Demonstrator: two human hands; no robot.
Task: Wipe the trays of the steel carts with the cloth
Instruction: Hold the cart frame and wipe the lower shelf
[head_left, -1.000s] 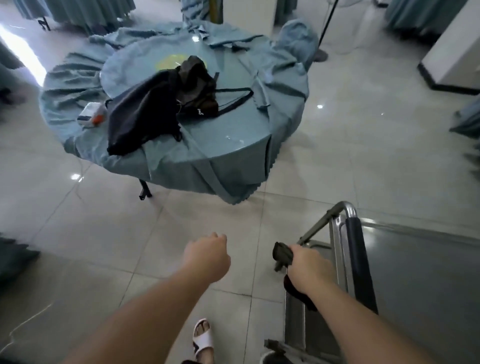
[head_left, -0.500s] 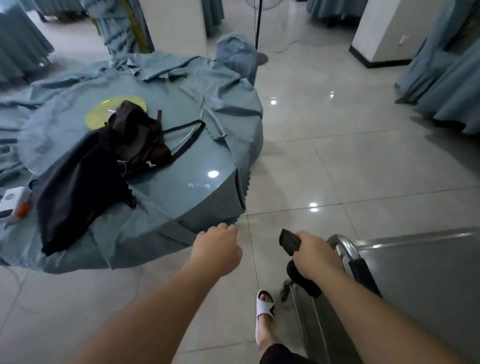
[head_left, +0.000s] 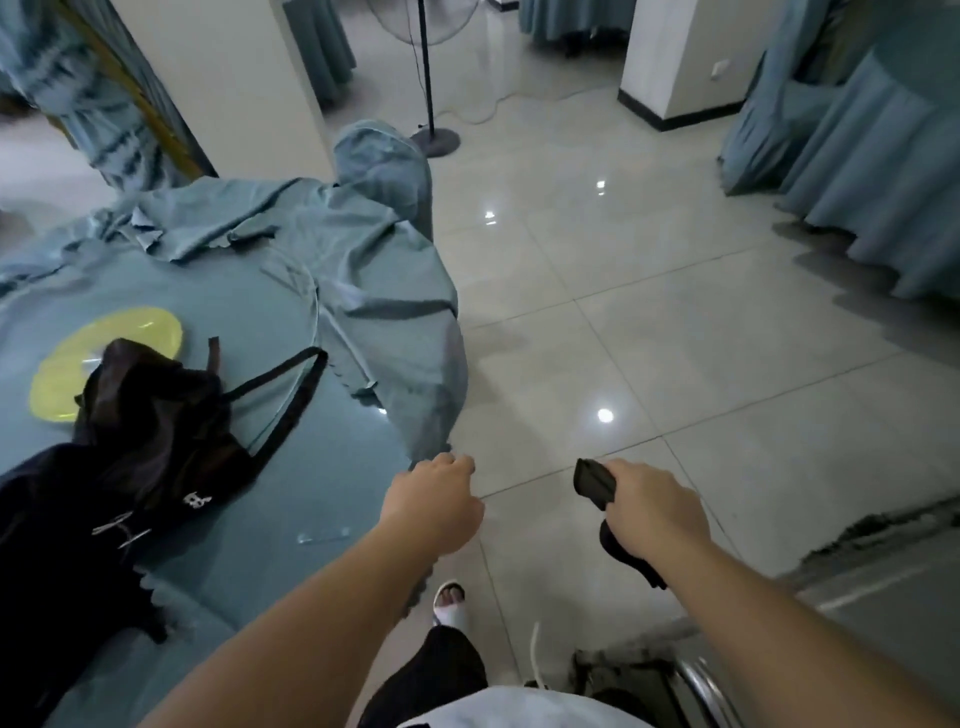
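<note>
My right hand (head_left: 655, 512) is closed around a dark cloth (head_left: 595, 482), which sticks out above the fist and hangs below it. My left hand (head_left: 435, 506) is curled into a loose fist with nothing in it, just off the edge of the round table. Only a curved bit of the steel cart (head_left: 704, 683) shows at the bottom right, under my right forearm; its trays are out of view.
A round table under a teal cloth (head_left: 291, 374) fills the left, carrying a black bag (head_left: 156, 415) and a yellow plate (head_left: 109, 358). Glossy tiled floor (head_left: 675, 338) lies ahead. A fan stand (head_left: 434, 140), a white pillar (head_left: 685, 52) and draped tables (head_left: 883, 171) stand farther off.
The view has swung right and moved closer to the table. The cart has slipped almost out of the frame at the bottom right. Both hands keep their pose, cloth still held.
</note>
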